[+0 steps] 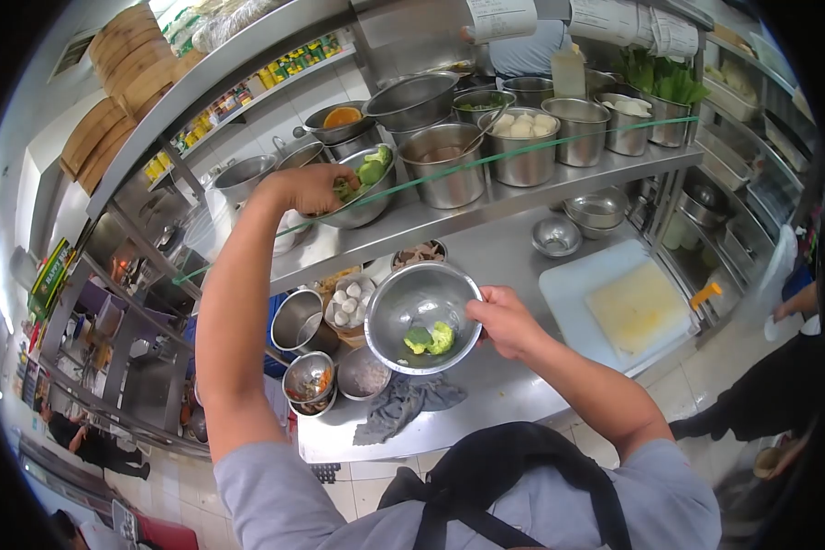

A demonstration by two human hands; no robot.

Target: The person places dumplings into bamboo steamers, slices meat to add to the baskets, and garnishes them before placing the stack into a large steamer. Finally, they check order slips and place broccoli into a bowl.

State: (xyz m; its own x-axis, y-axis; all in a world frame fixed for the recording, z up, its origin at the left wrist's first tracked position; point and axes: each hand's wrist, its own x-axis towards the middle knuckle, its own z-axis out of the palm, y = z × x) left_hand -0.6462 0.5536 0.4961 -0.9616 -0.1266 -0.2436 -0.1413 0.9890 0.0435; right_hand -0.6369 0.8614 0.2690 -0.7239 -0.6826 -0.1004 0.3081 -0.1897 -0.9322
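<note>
My right hand (507,321) grips the rim of a steel mixing bowl (389,316), which is tilted toward me over the counter. Inside it lie a few broccoli florets (428,339). My left hand (325,190) reaches up to the shelf, into another steel bowl (362,213) with green broccoli pieces (373,169) in it. Its fingers are curled down around green pieces at the bowl's left side; the fingertips are partly hidden.
Steel pots, one with white cubes (522,125) and one with brown liquid (442,154), line the shelf. Below stand a basket of white balls (349,302), small bowls and a grey cloth (409,408). A cutting board (568,284) lies right. Another person (760,376) stands at the far right.
</note>
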